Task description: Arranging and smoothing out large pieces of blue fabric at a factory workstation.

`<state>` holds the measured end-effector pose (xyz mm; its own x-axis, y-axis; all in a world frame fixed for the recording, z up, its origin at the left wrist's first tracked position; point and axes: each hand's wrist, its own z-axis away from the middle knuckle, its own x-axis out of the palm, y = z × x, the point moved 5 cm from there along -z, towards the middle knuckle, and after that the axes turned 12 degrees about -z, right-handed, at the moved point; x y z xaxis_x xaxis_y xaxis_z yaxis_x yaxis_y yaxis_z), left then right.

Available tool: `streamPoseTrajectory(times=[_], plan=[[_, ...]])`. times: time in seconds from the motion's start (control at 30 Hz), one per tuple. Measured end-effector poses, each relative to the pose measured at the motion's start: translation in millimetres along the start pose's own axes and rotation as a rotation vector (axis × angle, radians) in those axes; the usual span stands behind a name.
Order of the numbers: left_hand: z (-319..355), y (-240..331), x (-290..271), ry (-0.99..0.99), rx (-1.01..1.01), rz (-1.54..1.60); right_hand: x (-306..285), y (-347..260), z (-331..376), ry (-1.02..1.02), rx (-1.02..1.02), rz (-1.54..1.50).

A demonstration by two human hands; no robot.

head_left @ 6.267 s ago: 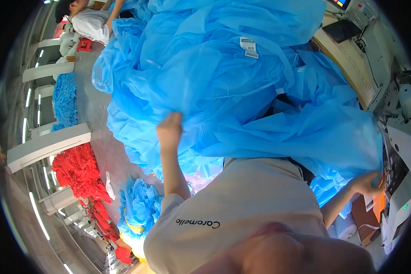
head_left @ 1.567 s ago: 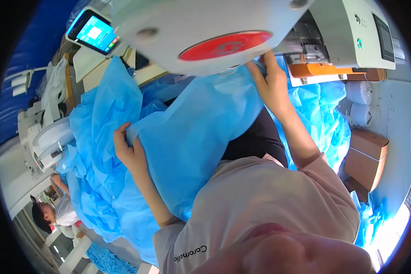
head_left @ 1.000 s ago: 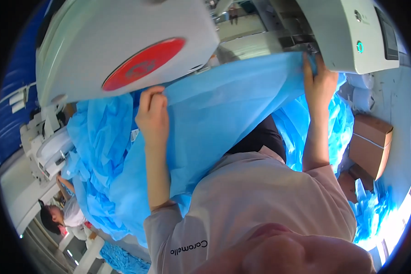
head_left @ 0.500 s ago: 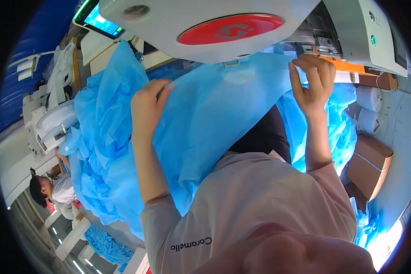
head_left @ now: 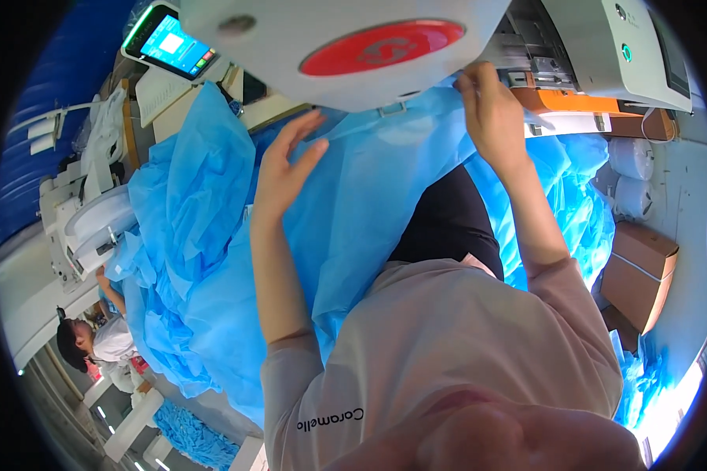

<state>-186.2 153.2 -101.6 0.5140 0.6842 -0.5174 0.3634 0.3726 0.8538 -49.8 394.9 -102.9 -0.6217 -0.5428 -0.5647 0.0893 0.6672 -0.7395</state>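
A thin, see-through blue sheet of fabric (head_left: pixel 369 180) spreads from my lap up to the sewing machine head (head_left: pixel 330 55), where its far edge runs under the machine. At that edge's right end, my right hand (head_left: pixel 495 122) has its fingers bent together and pinches the sheet. My left hand (head_left: pixel 281 174) hovers over the sheet's left side, thumb and fingers apart, with nothing in it. A small metal presser frame (head_left: pixel 393 110) shows at the machine's lower front, against the fabric.
Bunched blue fabric (head_left: pixel 184 196) heaps up at the left. A lit control screen (head_left: pixel 173 43) stands at the far left; a white machine unit (head_left: pixel 617 55) is at the far right. Thread cones (head_left: pixel 632 177) and a cardboard box (head_left: pixel 640 275) sit right. A co-worker (head_left: pixel 106 341) is at left.
My left hand has let go of the sheet's edge and opened, moving right and slightly away. My right hand has shifted left and farther toward the machine, along the fabric edge.
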Motion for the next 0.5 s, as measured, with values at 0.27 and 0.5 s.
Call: streamPoseTrajectory(times=[0.27,0.5], plan=[[21.0,21.6,20.3,-0.374,-0.356,-0.022,1.0,-4.2,7.4,-0.427,0.244,-0.302],[48.6,73.9,52.8,-0.366,-0.274,0.391,-35.1,-81.5,41.8,-0.305,-0.306,-0.312]])
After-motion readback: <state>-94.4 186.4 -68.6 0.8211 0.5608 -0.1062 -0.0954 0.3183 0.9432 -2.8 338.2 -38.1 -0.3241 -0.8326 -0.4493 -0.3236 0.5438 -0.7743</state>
